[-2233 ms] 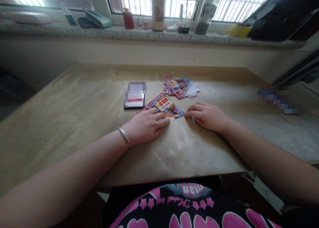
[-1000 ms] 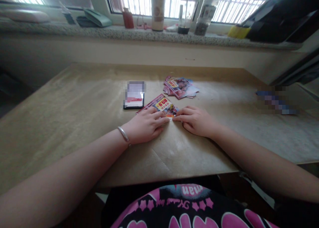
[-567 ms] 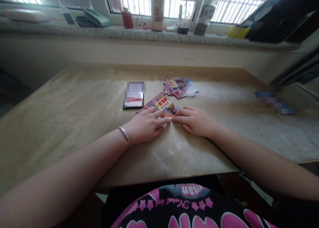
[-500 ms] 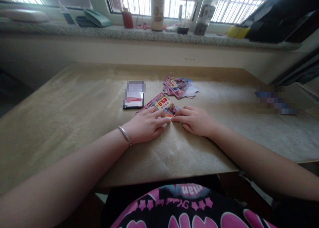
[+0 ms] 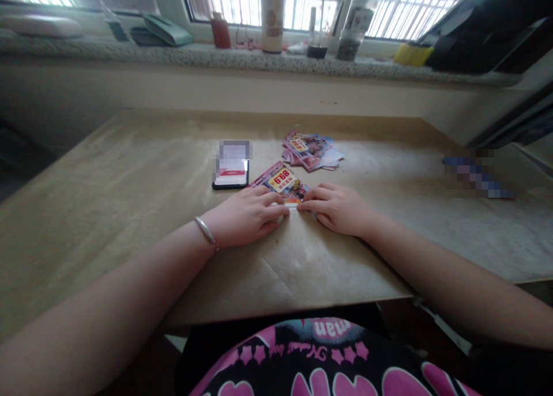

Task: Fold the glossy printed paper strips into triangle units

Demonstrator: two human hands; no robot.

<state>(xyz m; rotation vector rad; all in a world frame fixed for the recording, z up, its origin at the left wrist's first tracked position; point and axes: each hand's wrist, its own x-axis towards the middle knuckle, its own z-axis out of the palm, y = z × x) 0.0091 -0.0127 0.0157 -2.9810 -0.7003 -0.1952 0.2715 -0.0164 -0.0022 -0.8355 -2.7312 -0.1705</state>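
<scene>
A colourful printed flyer [image 5: 283, 180] with a yellow price patch lies on the table in front of me. My left hand [image 5: 246, 216] rests over its near left part, fingers stretched out and lying on the paper. A silver bangle [image 5: 204, 230] circles that wrist. From the other side, my right hand [image 5: 339, 208] touches the near right edge of the flyer with its extended fingertips. The fingertips of both hands are close together at the near edge. Part of the flyer is hidden under my left hand.
Beyond the flyer is a loose pile of similar flyers [image 5: 313, 153]. A phone [image 5: 232, 171] lies to the left. At the far right is a blurred blue item [image 5: 479, 177]. Bottles and other things stand on the stone windowsill [image 5: 181, 54] behind the table [image 5: 142, 171].
My left hand has slid slightly left along the flyer's near edge, away from the right fingertips. My right hand has hardly moved.
</scene>
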